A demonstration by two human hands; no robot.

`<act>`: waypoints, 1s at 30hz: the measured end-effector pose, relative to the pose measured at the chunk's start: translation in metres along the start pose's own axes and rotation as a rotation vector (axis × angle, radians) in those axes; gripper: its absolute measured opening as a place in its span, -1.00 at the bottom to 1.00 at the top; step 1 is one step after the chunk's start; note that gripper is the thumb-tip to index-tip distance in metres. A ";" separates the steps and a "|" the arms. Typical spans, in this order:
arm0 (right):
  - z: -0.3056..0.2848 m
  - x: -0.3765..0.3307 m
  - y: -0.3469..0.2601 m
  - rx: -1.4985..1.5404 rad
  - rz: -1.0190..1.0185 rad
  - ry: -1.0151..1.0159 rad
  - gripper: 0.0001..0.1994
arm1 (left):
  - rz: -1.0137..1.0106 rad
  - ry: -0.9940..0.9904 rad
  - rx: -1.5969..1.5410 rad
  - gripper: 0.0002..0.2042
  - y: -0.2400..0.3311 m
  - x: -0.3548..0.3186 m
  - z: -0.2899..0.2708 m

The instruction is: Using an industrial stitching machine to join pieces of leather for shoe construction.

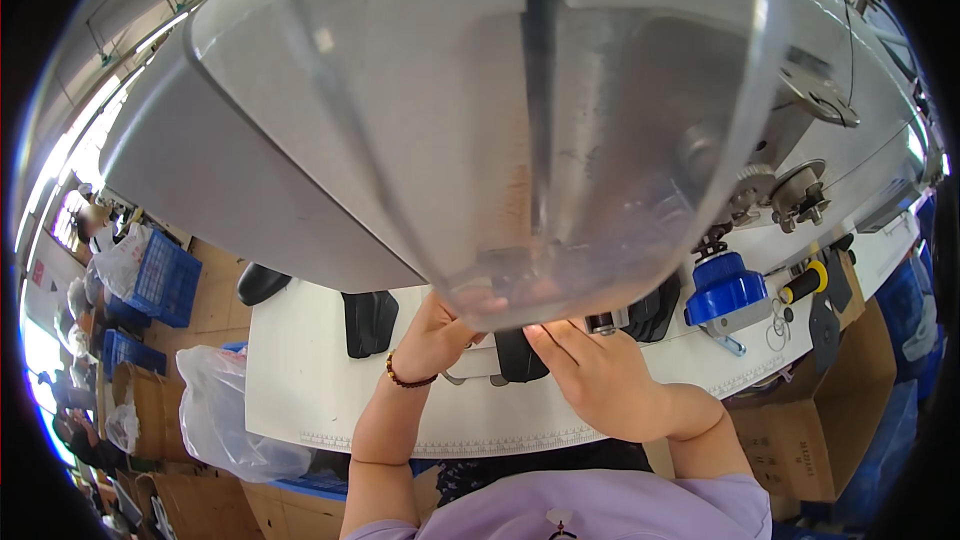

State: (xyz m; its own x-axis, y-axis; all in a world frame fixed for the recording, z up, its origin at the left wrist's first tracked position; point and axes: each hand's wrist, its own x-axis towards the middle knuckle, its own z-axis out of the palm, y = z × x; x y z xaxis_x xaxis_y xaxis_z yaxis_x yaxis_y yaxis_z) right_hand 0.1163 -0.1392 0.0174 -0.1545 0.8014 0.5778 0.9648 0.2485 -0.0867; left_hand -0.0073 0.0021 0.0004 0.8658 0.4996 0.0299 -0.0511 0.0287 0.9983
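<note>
Pressing black piece (pixel 520 355) | both hands flat, fingers extended | left hand (pixel 432 337) | right hand (pixel 600 380)

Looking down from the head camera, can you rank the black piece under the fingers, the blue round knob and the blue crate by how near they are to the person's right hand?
From the right hand:
1. Black piece, touching the fingers, just to their left.
2. Blue round knob, up and to the right on the white table.
3. Blue crate, far off to the left, beyond the table.
</note>
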 end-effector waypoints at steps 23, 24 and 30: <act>-0.001 0.003 0.012 0.036 0.038 -0.067 -0.60 | 0.083 0.183 0.024 -0.81 -0.012 0.003 0.008; -0.001 0.003 0.012 0.042 0.032 -0.062 -0.61 | 0.079 0.203 0.015 -0.82 -0.014 0.003 0.009; -0.003 0.004 0.010 -0.059 -0.010 -0.137 -0.58 | 0.115 0.174 -0.002 -0.83 -0.015 0.003 0.008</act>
State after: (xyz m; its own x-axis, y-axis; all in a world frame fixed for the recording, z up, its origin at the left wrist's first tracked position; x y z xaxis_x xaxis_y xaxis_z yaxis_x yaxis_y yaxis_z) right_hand 0.1263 -0.1356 0.0215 -0.1879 0.8667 0.4621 0.9733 0.2275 -0.0310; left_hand -0.0001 -0.0032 -0.0139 0.7549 0.6420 0.1341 -0.1454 -0.0356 0.9887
